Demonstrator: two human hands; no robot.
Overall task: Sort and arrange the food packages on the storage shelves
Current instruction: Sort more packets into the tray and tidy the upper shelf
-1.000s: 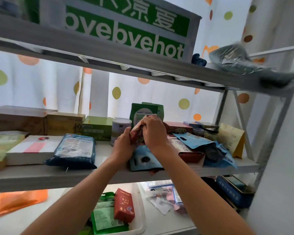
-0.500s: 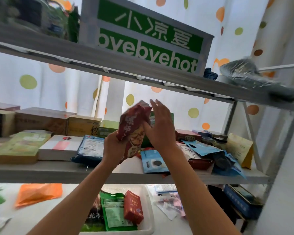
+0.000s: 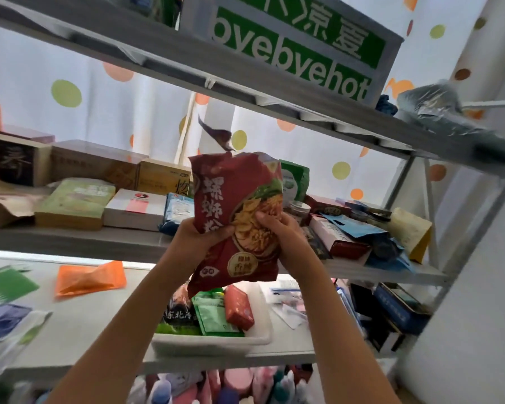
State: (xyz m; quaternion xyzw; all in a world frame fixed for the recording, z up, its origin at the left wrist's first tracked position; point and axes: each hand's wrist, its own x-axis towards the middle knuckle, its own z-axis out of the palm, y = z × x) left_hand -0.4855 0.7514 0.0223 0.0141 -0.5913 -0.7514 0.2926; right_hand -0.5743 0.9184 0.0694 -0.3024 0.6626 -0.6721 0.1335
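Head view: 2 hands grip a red noodle packet (image 3: 239, 217) upright in the air before the front edge of the middle shelf (image 3: 70, 242); left hand (image 3: 199, 237) clasps its left side, right hand (image 3: 283, 231) its right, fingers curled round it.

Noodle packet (image 3: 239, 217): red, yellow lettering, noodle-bowl print. Box (image 3: 298, 45), upper shelf: green with white lettering. Curtain (image 3: 99, 112): white, green and orange dots. Pouch (image 3: 89, 277), centre left: orange.
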